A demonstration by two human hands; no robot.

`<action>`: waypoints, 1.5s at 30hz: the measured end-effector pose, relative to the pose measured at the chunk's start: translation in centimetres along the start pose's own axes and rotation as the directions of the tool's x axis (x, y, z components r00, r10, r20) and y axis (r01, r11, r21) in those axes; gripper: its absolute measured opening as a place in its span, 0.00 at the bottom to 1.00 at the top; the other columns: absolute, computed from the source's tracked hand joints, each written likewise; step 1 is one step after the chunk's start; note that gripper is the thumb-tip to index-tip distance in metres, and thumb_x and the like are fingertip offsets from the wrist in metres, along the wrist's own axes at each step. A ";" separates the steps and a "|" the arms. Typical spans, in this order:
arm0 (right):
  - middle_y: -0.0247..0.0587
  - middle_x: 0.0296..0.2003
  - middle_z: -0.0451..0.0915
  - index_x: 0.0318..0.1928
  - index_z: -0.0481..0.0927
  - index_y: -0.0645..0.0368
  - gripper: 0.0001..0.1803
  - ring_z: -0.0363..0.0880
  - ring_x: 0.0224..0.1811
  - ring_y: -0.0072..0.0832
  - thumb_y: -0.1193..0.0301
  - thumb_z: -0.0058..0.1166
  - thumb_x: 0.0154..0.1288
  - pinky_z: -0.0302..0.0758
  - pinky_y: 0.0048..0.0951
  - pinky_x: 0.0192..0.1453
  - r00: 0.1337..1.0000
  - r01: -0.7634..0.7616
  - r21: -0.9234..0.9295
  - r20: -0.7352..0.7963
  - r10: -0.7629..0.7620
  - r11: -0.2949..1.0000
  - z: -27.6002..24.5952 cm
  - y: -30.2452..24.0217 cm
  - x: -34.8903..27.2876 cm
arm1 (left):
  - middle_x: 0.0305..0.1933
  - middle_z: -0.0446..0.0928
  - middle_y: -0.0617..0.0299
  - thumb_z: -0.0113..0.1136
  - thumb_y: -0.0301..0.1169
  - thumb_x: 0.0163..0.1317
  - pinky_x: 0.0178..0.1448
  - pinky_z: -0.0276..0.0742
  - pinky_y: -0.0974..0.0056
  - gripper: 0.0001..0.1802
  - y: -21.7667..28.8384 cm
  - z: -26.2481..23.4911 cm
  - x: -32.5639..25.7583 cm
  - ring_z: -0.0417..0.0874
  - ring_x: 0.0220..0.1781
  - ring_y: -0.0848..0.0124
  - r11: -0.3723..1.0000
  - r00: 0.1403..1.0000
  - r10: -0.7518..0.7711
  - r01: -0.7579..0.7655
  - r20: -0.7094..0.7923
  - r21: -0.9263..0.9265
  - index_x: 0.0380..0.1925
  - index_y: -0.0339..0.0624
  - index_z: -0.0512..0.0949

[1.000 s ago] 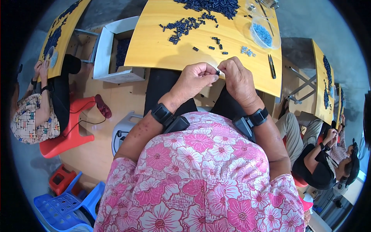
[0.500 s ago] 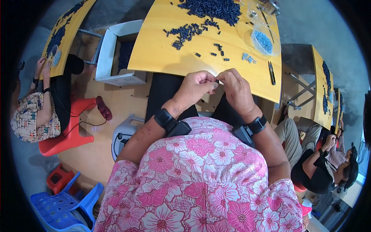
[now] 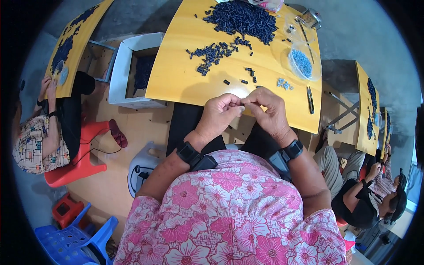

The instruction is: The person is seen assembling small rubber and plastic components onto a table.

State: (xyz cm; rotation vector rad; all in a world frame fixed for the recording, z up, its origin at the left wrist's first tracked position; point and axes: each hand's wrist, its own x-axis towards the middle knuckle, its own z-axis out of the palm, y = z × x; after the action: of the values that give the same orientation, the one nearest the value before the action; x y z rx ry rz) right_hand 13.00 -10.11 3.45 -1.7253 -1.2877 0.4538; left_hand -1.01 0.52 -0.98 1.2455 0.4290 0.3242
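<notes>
My left hand [image 3: 221, 115] and my right hand [image 3: 270, 110] meet fingertip to fingertip just over the near edge of the yellow table [image 3: 176, 70]. Pinched between them is a small black piece [image 3: 242, 104], mostly covered by the fingers. My left thumb and forefinger are pressed together on it; my right fingertips close on its other side. Several loose black cylindrical pieces [image 3: 244, 81] lie on the table just beyond my hands. To the right of them is a little cluster of pale blue pieces [image 3: 284, 84].
A large heap of black cylindrical pieces [image 3: 240, 20] covers the table's far part. At right stand a clear tub of small blue pieces [image 3: 302, 63] and a black pointed tool [image 3: 310, 99]. A white box [image 3: 121, 70] is on the floor at left. Other people sit at both sides.
The view has tilted, so table and hands appear lower in the picture. My hands stay together at the small piece, with the right fingers slightly shifted.
</notes>
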 end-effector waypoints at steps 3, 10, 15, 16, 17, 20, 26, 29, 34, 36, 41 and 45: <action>0.43 0.31 0.79 0.37 0.82 0.60 0.08 0.80 0.33 0.36 0.80 0.54 0.56 0.76 0.30 0.37 0.996 0.003 -0.093 -0.094 -0.012 0.996 -0.9 1.6 3.0 | 0.35 0.79 0.66 0.59 0.23 0.60 0.45 0.77 0.73 0.07 0.8 -0.5 0.4 0.79 0.38 0.81 0.990 0.997 0.044 -0.036 -0.056 0.134 0.38 0.35 0.77; 0.42 0.38 0.80 0.40 0.82 0.56 0.12 0.80 0.36 0.41 0.77 0.54 0.54 0.77 0.33 0.40 0.989 0.077 -0.394 -0.086 -0.120 0.916 -2.4 6.9 9.6 | 0.33 0.80 0.66 0.61 0.23 0.58 0.45 0.75 0.73 0.06 0.4 -1.4 1.0 0.78 0.37 0.81 0.965 0.995 0.059 -0.038 -0.076 0.260 0.35 0.36 0.78; 0.37 0.39 0.80 0.37 0.82 0.53 0.11 0.81 0.37 0.40 0.70 0.58 0.50 0.77 0.35 0.41 0.986 0.167 -0.549 0.072 -0.153 0.819 -2.2 7.7 11.5 | 0.33 0.80 0.66 0.62 0.23 0.57 0.45 0.75 0.72 0.05 0.4 -1.5 1.0 0.79 0.37 0.81 0.961 0.995 0.014 0.014 -0.098 0.277 0.34 0.36 0.79; 0.37 0.38 0.79 0.35 0.81 0.53 0.10 0.80 0.36 0.39 0.68 0.59 0.50 0.78 0.36 0.41 0.980 0.198 -0.585 0.107 -0.167 0.787 -2.2 7.9 11.7 | 0.33 0.80 0.66 0.62 0.24 0.57 0.45 0.76 0.72 0.05 0.4 -1.5 1.0 0.79 0.37 0.81 0.959 0.995 0.015 0.013 -0.097 0.281 0.34 0.36 0.79; 0.37 0.38 0.79 0.35 0.81 0.53 0.10 0.80 0.36 0.39 0.68 0.59 0.50 0.78 0.36 0.41 0.980 0.198 -0.584 0.107 -0.167 0.787 -2.2 8.1 11.9 | 0.33 0.80 0.66 0.62 0.24 0.57 0.45 0.76 0.72 0.05 0.4 -1.6 1.0 0.79 0.37 0.81 0.958 0.995 0.016 0.012 -0.096 0.286 0.34 0.36 0.79; 0.37 0.35 0.78 0.33 0.80 0.53 0.09 0.80 0.35 0.39 0.66 0.58 0.50 0.78 0.37 0.39 0.979 0.199 -0.631 0.154 -0.130 0.750 -2.5 8.8 12.1 | 0.32 0.80 0.66 0.62 0.24 0.57 0.45 0.76 0.72 0.05 0.7 -1.5 1.0 0.79 0.37 0.81 0.955 0.995 0.022 0.006 -0.092 0.296 0.34 0.36 0.79; 0.41 0.33 0.77 0.37 0.77 0.54 0.11 0.80 0.35 0.40 0.65 0.55 0.53 0.78 0.39 0.38 0.983 0.175 -0.727 0.168 -0.075 0.664 -1.9 8.4 11.6 | 0.32 0.79 0.67 0.62 0.23 0.57 0.44 0.76 0.73 0.05 0.4 -1.4 0.9 0.78 0.36 0.81 0.958 0.995 0.028 0.001 -0.096 0.288 0.33 0.36 0.78; 0.44 0.34 0.78 0.37 0.75 0.56 0.11 0.80 0.35 0.42 0.66 0.55 0.55 0.78 0.40 0.38 0.986 0.159 -0.741 0.155 -0.063 0.652 -2.3 8.2 10.9 | 0.33 0.79 0.67 0.61 0.22 0.58 0.44 0.75 0.73 0.05 0.9 -1.1 0.7 0.78 0.36 0.82 0.952 0.995 0.041 -0.012 -0.088 0.306 0.34 0.36 0.78; 0.39 0.30 0.78 0.37 0.75 0.62 0.06 0.79 0.31 0.24 0.78 0.56 0.57 0.75 0.26 0.33 0.997 0.006 -0.128 -0.077 -0.016 0.992 -2.8 4.3 7.6 | 0.34 0.79 0.68 0.60 0.22 0.59 0.44 0.75 0.74 0.05 0.3 -1.5 -0.2 0.77 0.37 0.82 0.982 0.994 0.075 -0.060 -0.078 0.178 0.36 0.35 0.78; 0.32 0.30 0.78 0.37 0.77 0.62 0.05 0.76 0.32 0.16 0.81 0.54 0.60 0.72 0.20 0.35 0.989 -0.102 0.182 -0.091 0.120 0.978 -2.1 2.5 5.2 | 0.34 0.78 0.68 0.60 0.23 0.60 0.44 0.74 0.74 0.05 0.1 -1.2 -0.5 0.77 0.37 0.82 0.984 0.994 0.077 -0.065 -0.073 0.163 0.36 0.35 0.77; 0.33 0.33 0.81 0.41 0.80 0.62 0.08 0.77 0.32 0.17 0.80 0.54 0.61 0.73 0.18 0.41 0.933 -0.294 0.521 -0.024 0.359 0.801 -1.4 0.6 0.5 | 0.34 0.77 0.69 0.59 0.23 0.61 0.43 0.74 0.76 0.05 1.4 0.2 -1.1 0.76 0.37 0.83 0.989 0.997 0.080 -0.078 -0.007 0.123 0.36 0.35 0.77; 0.35 0.32 0.81 0.44 0.81 0.63 0.10 0.78 0.32 0.20 0.80 0.53 0.62 0.75 0.23 0.43 0.890 -0.335 0.763 0.064 0.451 0.553 -0.5 0.3 -2.1 | 0.34 0.78 0.69 0.59 0.24 0.61 0.42 0.75 0.76 0.05 1.1 0.7 -1.5 0.77 0.36 0.83 0.985 0.997 0.061 -0.067 0.041 0.161 0.37 0.36 0.77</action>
State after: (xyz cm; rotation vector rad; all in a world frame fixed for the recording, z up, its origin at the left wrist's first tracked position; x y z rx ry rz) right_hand 12.75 -12.20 3.03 -1.2421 -0.4344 0.9669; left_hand -1.97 -0.47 0.46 1.4249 0.3906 0.3257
